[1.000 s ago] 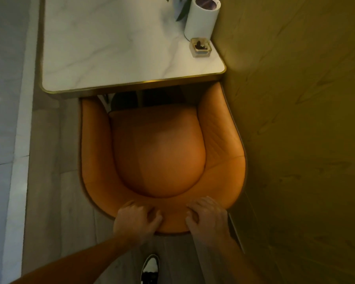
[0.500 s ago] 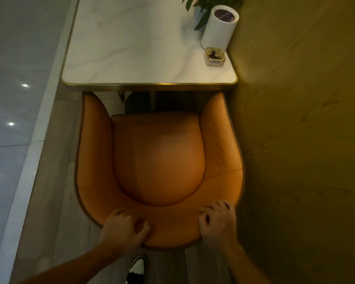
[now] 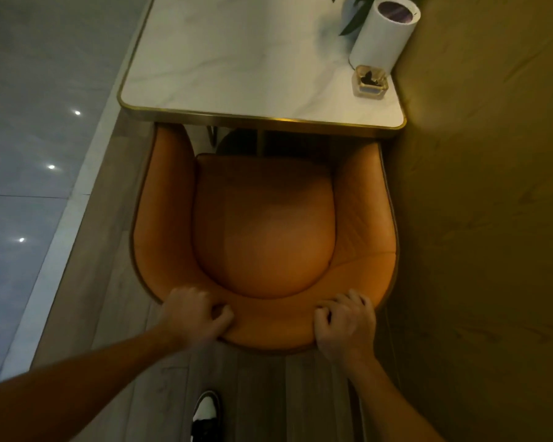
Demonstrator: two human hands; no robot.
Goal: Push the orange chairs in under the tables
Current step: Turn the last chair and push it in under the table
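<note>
An orange tub chair [image 3: 262, 231] stands in front of me, seen from above, its arm tips just under the edge of a white marble table [image 3: 237, 65] with a gold rim. My left hand [image 3: 195, 317] grips the left part of the curved backrest top, fingers curled over it. On the right part of the same backrest, my right hand [image 3: 345, 323] holds on in the same way.
A tan wall [image 3: 492, 218] runs close along the chair's right side. On the table's far right corner stand a white cylinder [image 3: 383, 36], a small glass ashtray [image 3: 369, 81] and a potted plant [image 3: 351, 11]. Glossy grey floor [image 3: 29, 122] lies to the left. My shoe [image 3: 206, 416] is below.
My hands have spread further apart along the backrest. The chair sits squarer to the table, its right arm nearer the wall.
</note>
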